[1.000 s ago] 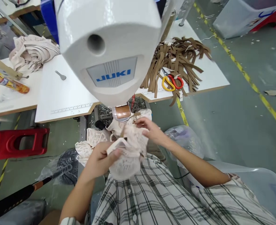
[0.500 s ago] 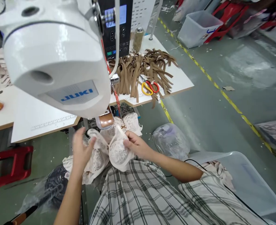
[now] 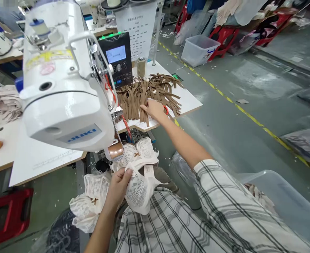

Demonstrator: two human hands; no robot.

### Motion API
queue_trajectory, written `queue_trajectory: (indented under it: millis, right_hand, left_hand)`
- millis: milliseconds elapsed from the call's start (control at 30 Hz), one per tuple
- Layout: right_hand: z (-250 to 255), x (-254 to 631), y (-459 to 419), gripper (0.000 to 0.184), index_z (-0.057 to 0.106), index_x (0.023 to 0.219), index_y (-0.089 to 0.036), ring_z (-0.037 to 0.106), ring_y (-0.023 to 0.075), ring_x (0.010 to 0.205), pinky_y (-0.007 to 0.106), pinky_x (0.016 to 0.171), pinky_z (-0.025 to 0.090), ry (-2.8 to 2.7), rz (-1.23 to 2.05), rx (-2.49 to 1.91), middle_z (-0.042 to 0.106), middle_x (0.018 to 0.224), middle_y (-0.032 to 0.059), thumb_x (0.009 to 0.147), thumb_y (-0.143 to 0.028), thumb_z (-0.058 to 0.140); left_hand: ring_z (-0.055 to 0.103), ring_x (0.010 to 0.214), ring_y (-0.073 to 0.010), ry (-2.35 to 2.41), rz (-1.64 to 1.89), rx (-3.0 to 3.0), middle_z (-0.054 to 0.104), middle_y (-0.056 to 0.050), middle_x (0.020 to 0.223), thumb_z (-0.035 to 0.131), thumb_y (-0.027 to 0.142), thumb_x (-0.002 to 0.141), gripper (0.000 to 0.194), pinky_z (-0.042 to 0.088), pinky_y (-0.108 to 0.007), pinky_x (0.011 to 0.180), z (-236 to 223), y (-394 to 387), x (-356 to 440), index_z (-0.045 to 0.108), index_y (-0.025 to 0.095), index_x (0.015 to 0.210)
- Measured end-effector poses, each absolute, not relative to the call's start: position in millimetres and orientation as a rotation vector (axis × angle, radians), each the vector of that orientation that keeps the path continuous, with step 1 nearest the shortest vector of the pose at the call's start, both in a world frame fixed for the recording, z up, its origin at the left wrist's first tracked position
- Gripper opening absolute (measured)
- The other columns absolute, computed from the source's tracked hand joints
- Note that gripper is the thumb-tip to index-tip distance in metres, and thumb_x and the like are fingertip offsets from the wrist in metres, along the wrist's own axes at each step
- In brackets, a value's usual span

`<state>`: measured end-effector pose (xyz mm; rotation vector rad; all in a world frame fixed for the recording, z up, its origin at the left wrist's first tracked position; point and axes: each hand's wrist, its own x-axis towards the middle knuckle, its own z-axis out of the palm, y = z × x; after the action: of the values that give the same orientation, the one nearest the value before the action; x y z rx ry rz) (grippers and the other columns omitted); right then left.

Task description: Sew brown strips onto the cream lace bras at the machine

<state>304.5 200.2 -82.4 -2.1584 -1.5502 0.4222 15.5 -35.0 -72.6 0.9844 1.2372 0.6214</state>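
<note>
A white lace bra (image 3: 139, 191) hangs in front of my body, its padded cup pinched at the upper edge between the thumb and fingers of my left hand (image 3: 120, 182). My right hand (image 3: 155, 109) reaches over the table to a bundle of brown straps (image 3: 131, 100), fingers curled in. It covers most of the scissors, leaving part of a red handle (image 3: 166, 110) visible; whether it grips a strap or the scissors is hidden. Another white lace bra (image 3: 144, 149) with a brown bow lies under the sewing machine head (image 3: 73, 112). More lace cups (image 3: 88, 207) hang left of my wrist.
A control panel (image 3: 115, 58) and a thread cone (image 3: 141, 67) stand behind the straps. The white table (image 3: 46, 154) has a cut-out edge. Plastic bins (image 3: 281, 196) stand to the right, and a red stool (image 3: 10, 214) at the left. Pale fabric (image 3: 2, 105) is piled far left.
My right hand has let go of the bra cup and moved forward to the straps and scissors. My left hand, open before, now grips the bra. The view has tilted upward.
</note>
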Motion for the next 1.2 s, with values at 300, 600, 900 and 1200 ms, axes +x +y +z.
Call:
queue_trajectory:
  millis: [300, 600, 900, 1200]
  right_hand:
    - [-65, 295, 222, 0.009, 0.052, 0.086, -0.020, 0.058, 0.0151, 0.085, 0.028, 0.078, 0.048, -1.266, 0.568, -1.860, 0.065, 0.095, 0.0048, 0.093, -0.022, 0.046]
    - [-51, 211, 45, 0.027, 0.049, 0.080, -0.020, 0.015, 0.0026, 0.041, 0.011, 0.033, 0.018, -0.136, 1.983, -0.608, 0.028, 0.054, -0.0125, 0.087, -0.038, 0.069]
    - [-61, 160, -19, 0.019, 0.061, 0.085, -0.021, 0.042, 0.0045, 0.056, 0.017, 0.062, 0.049, -0.167, 1.868, -0.566, 0.049, 0.070, -0.0059, 0.088, -0.039, 0.068]
    - [-88, 188, -20, 0.030, 0.073, 0.089, -0.020, 0.049, 0.0057, 0.058, 0.019, 0.055, 0.041, -0.680, 2.013, -0.999, 0.058, 0.068, -0.0044, 0.074, -0.045, 0.080]
  left_hand:
    - [0.036, 0.058, -0.0099, 1.325, 0.603, 1.127, 0.041, 0.004, 0.061, 0.061, 0.060, 0.085, 0.048, 0.030, -0.021, 0.054, -63, -32, 7, 0.051, 0.016, 0.067]
    - [0.049, 0.065, -0.0122, 1.437, 0.686, 1.326, 0.058, 0.000, 0.074, 0.063, 0.045, 0.087, 0.029, 0.038, -0.021, 0.058, -21, -47, 0, 0.068, 0.017, 0.090]
    - [0.037, 0.056, -0.0094, 1.231, 0.377, 1.278, 0.044, 0.003, 0.059, 0.056, 0.051, 0.089, 0.042, 0.028, -0.022, 0.052, -43, -46, 8, 0.053, 0.016, 0.066]
    - [0.047, 0.061, -0.0118, 1.314, 0.481, 1.329, 0.056, 0.000, 0.065, 0.057, 0.048, 0.090, 0.039, 0.034, -0.023, 0.055, -32, -46, 1, 0.064, 0.015, 0.072]
